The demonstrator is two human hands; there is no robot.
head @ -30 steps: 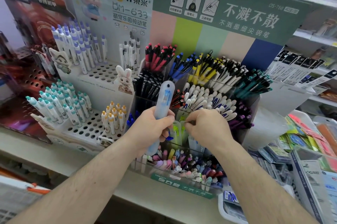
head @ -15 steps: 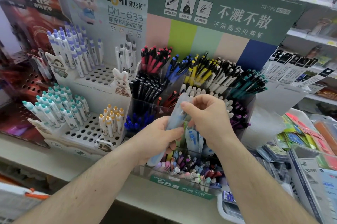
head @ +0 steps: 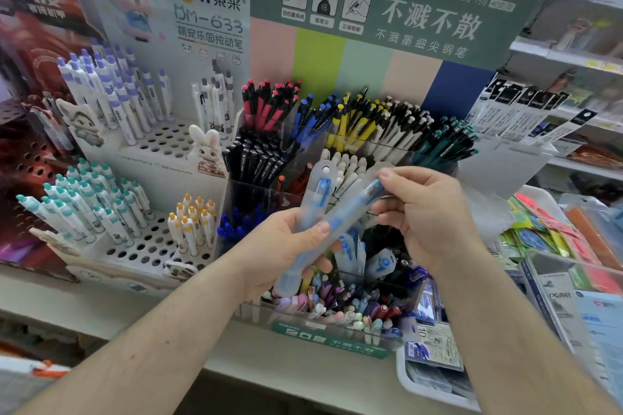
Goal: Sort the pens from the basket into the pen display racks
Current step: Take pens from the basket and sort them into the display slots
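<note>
Before the pen rack point(head: 337, 340), both hands point(head: 283, 246) point(head: 428, 215) gripping packaged pens point(head: 340, 219)

packaged pens point(head: 333, 212): frosted, blue | header board point(head: 387, 3): green | perforated rack point(head: 148, 246): white

Looks forward and down from head height, close over the shelf point(head: 84, 306), facing the pen display racks point(head: 337, 340) squarely.

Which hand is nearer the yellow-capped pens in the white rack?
Left. The left hand is just right of the yellow-capped pens, holding blue packaged pens; the right hand is farther right.
</note>
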